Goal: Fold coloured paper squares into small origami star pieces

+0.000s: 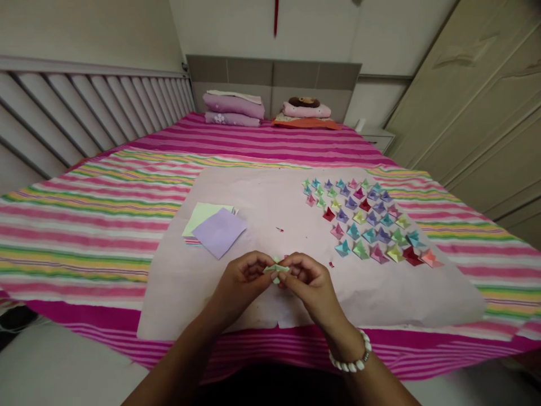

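Note:
A small light-green folded paper is pinched between both hands above the near middle of a large pale sheet. My left hand grips its left side with thumb and fingertips. On its right side, my right hand holds it the same way; a white beaded bracelet circles that wrist. The fingers cover much of the paper, so its full shape is hidden. Left of the hands lies a stack of square papers, with a purple sheet lying askew over a light-green one.
Rows of small folded paper boats in many colours stand on the sheet's right side. Tiny red scraps lie near the middle. Beneath is a bed with a striped cover. Folded bedding sits by the headboard; a white rail runs along the left.

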Available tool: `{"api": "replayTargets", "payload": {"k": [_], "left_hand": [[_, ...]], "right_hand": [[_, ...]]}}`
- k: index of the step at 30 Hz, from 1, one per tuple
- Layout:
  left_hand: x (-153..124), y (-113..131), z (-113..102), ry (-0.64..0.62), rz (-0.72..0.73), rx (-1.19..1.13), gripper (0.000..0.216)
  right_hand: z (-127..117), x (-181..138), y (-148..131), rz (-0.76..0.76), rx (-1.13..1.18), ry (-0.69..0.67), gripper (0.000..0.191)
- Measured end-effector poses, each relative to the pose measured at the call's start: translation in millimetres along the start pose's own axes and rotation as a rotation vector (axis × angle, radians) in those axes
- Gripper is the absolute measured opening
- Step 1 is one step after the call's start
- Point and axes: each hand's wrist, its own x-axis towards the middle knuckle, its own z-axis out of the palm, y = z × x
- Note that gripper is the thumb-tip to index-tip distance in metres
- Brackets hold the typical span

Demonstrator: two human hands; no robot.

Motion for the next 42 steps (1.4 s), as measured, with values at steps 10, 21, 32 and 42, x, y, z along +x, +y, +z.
{"api": "replayTargets", "payload": {"k": [10,21,32,42], "left_hand": [[0.1,-1.8,-2.4,0.084,-0.049,-0.058,0.006],[1.8,-5.1,5.8,0.163,-0.025,-0.01,0.01],[-3.1,-1.4,5.0,0.176,0.112,0.333,0.014],[-4.4,-4.8,1.8,0.214,0.244,0.586,0.016]], "right_hand": [[-4.8,2.1,2.7,-0.062,0.087,-0.045,0.007],[-6.2,-0.8,1.8,-0.101,0.001,-0.071,0.003],[-6.4,0.4,0.7,-0.053,-0.17,0.053,0.015],[-6.8,1.5,-4.6,-0.301,-0.516,-0.033,0.018]]}}
